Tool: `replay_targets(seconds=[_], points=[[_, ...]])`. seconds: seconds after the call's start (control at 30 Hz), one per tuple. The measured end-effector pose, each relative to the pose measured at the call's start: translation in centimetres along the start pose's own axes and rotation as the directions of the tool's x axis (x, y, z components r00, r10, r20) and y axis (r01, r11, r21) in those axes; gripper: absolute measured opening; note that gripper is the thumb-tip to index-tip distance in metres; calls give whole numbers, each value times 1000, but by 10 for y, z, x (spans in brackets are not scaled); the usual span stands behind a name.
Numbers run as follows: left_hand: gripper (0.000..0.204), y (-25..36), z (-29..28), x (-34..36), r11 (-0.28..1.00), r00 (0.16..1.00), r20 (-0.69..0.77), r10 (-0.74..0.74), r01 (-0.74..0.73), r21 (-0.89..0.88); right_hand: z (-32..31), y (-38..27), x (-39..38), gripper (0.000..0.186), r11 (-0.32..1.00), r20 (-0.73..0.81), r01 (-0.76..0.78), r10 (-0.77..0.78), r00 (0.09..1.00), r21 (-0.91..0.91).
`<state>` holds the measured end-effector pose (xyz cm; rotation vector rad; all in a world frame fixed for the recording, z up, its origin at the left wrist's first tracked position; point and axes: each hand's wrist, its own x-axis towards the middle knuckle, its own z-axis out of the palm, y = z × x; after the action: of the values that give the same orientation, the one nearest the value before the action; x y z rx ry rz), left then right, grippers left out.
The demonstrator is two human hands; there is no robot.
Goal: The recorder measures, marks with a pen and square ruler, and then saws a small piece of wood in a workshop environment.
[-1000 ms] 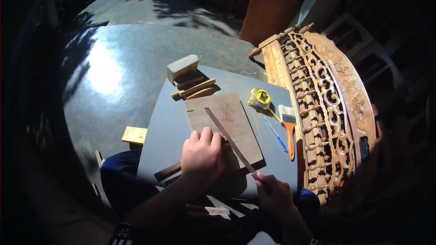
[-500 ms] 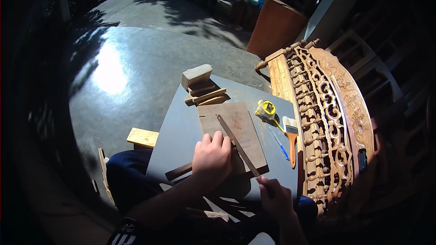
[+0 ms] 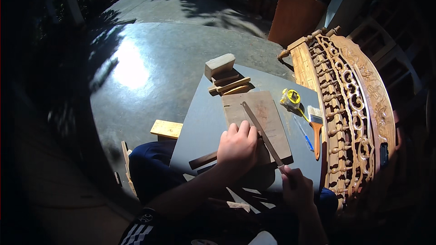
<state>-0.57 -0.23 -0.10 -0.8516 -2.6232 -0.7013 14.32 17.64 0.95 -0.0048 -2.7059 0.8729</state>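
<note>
flat blade (image 3: 264,134) just right of frame centre, end clenched in right hand (image 3: 297,186) | left hand (image 3: 237,146) clasping dark strip (image 3: 204,159), fingertips hidden | risk: blade could skid into knuckles if strip slips

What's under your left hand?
A dark wooden strip juts out left of the left hand, and the flat board shows ahead and to its right. What lies directly beneath the hand is covered.
</note>
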Motion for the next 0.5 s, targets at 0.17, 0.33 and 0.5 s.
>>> replay_targets(seconds=[0.17, 0.33, 0.5], points=[[19, 3, 1, 5, 996, 995, 50, 88, -87, -23, -11, -3, -31, 17, 995, -49, -79, 77, 996, -58], [20, 2, 6, -2, 997, 999, -8, 39, -39, -64, 22, 9, 24, 22, 998, -28, -10, 11, 1000, 57], [21, 1, 7, -1, 999, 1000, 8, -17, 18, -48, 18, 15, 4, 26, 997, -27, -60, 59, 998, -47]])
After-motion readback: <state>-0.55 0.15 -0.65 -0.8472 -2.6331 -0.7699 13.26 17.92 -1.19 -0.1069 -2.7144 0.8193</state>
